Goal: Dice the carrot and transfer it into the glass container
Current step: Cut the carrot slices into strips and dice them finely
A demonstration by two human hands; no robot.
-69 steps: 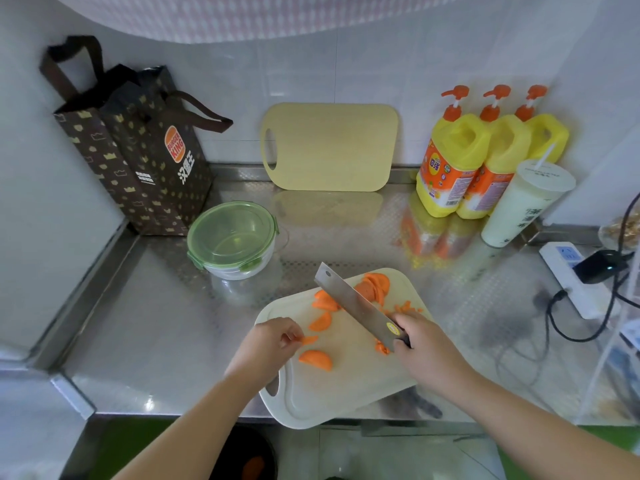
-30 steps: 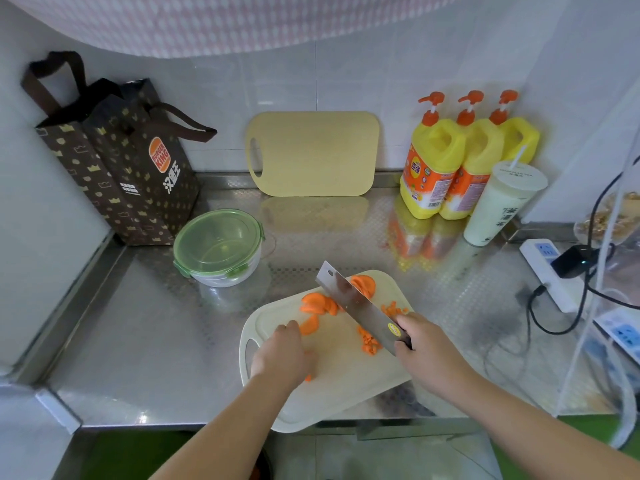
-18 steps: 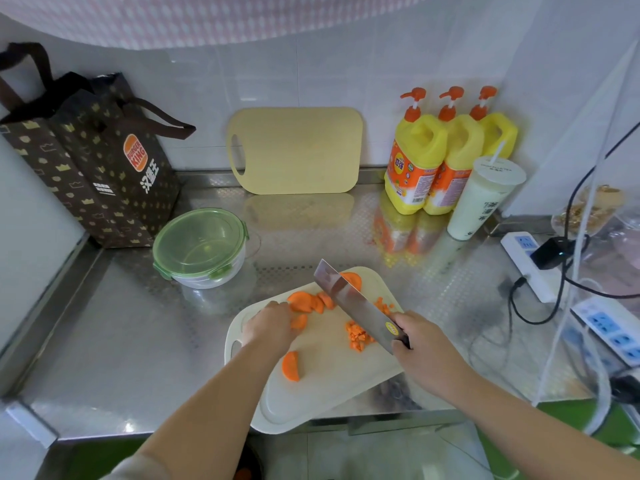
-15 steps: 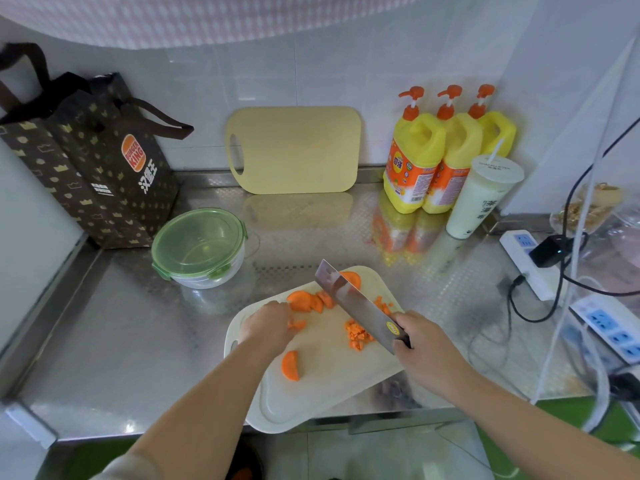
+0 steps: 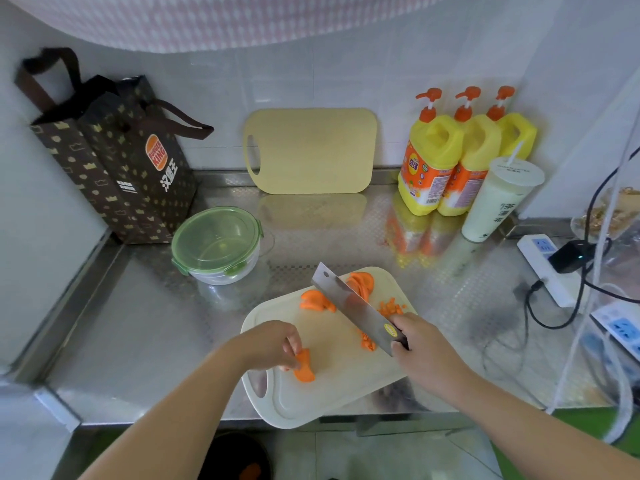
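A white cutting board (image 5: 332, 393) lies at the steel counter's front edge. My left hand (image 5: 273, 344) pinches carrot slices (image 5: 304, 367) near the board's handle end. My right hand (image 5: 419, 348) grips the handle of a cleaver (image 5: 349, 306), whose blade is raised slantwise over the board. More carrot slices (image 5: 317, 301) lie at the board's far side, partly behind the blade. Small diced carrot bits (image 5: 390, 306) lie to the right of the blade. The glass container (image 5: 216, 247), with its green lid on, stands to the back left of the board.
A brown paper bag (image 5: 117, 168) stands at the back left. A tan cutting board (image 5: 311, 150) leans on the wall. Three yellow soap bottles (image 5: 460, 161) and a lidded drink cup (image 5: 498, 199) stand at the back right. Power strips (image 5: 550, 268) and cables lie far right.
My left hand has drawn back from the far slices toward the board's near left and now pinches slices there. The cleaver has stayed raised in my right hand.
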